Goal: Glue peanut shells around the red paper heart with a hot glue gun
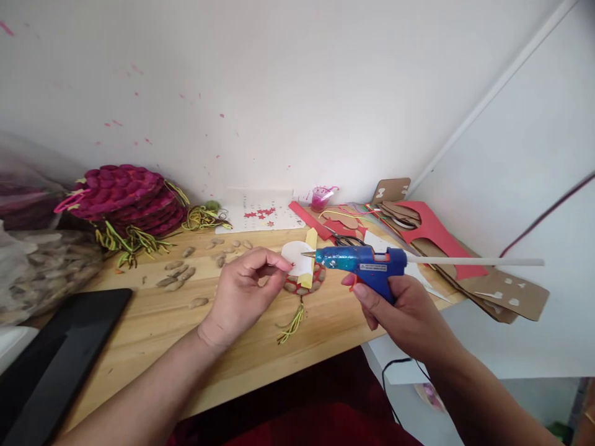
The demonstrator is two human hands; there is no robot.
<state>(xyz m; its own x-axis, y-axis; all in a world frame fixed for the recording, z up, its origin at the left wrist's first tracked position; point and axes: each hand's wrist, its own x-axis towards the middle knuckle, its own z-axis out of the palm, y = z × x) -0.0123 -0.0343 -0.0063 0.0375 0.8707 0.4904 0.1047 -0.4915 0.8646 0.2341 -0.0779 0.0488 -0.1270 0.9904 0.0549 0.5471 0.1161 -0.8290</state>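
Note:
My right hand [402, 310] is wrapped round the handle of a blue glue gun [381, 269], whose metal tip points left and a white glue stick juts out behind. My left hand [253, 279] pinches a tiny red star [292, 265] at its fingertips, just left of the gun's tip. Beneath them lies a round piece ringed with peanut shells [320, 280], with a white disc [294, 251] and a yellow strip [312, 238] over it. A green yarn tassel [292, 325] hangs from its near edge.
Loose peanuts [175, 275] lie left, near a black tablet [65, 365] and a bag of shells [51, 266]. Purple pieces [125, 198] are stacked behind. Red stars [263, 214] rest on white paper [237, 217]. Scissors [346, 238], red card [432, 229] and cardboard [506, 291] are right.

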